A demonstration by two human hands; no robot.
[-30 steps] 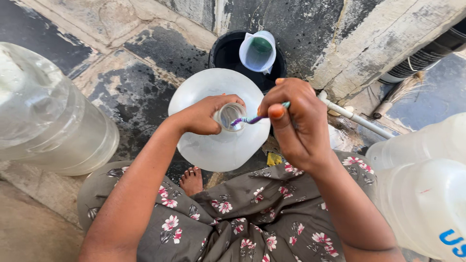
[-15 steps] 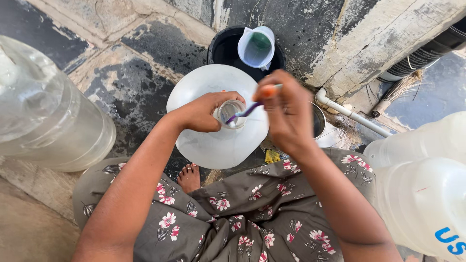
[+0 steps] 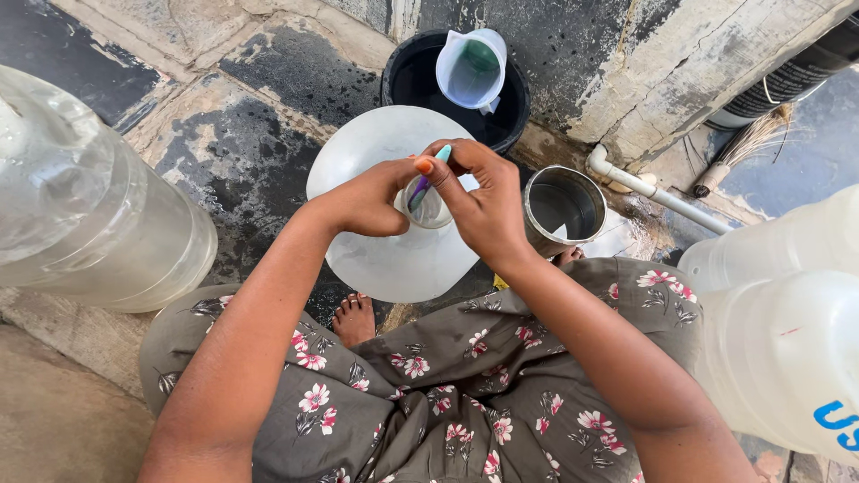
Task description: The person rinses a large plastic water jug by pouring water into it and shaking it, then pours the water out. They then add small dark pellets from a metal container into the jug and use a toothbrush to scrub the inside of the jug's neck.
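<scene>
A large translucent water jug (image 3: 385, 259) stands upright between my knees, seen from above. My left hand (image 3: 371, 199) grips its neck at the mouth. My right hand (image 3: 479, 201) is just over the mouth and pinches a thin brush (image 3: 428, 174) with a teal and purple handle, whose lower end points down into the opening. The brush head is hidden inside the jug.
A black bucket (image 3: 407, 67) with a white jug (image 3: 470, 67) in it stands by the wall. A steel pot (image 3: 564, 207) sits right of the jug, next to a white pipe (image 3: 653, 195). More large water jugs stand at left (image 3: 98, 224) and right (image 3: 787, 331).
My right hand has moved left and lower over the jug's mouth, tilting the brush more upright into the opening. The view has shifted so the steel pot shows.
</scene>
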